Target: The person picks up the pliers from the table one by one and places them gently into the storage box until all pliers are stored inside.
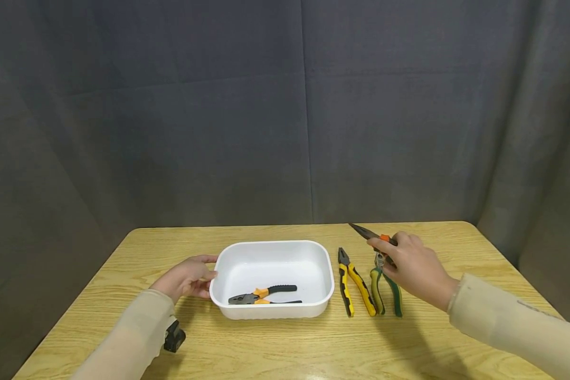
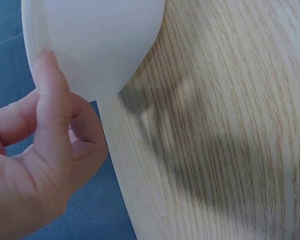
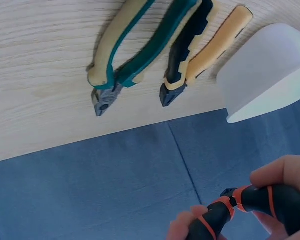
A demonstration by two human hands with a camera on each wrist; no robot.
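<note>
My left hand (image 1: 187,277) holds the left end of a white plastic tub (image 1: 280,312). In the left wrist view the thumb (image 2: 52,95) lies against the tub's wall near the rim, with the other fingers bent beside it. Inside the tub lie orange-and-black combination pliers (image 1: 261,294). My right hand (image 1: 415,266) grips long-nose pliers (image 1: 364,231) by black-and-red handles (image 3: 215,219), held up with the tip pointing left. Below that hand are green-handled diagonal cutters (image 1: 396,295), partly hidden by it in the head view. Yellow-and-black combination pliers (image 1: 361,287) lie between them and the tub.
Everything stands on a wood-grain table (image 1: 275,348). A dark grey curtain (image 1: 237,132) hangs behind the table's far edge and along its sides. A small black device (image 1: 174,336) is at my left wrist.
</note>
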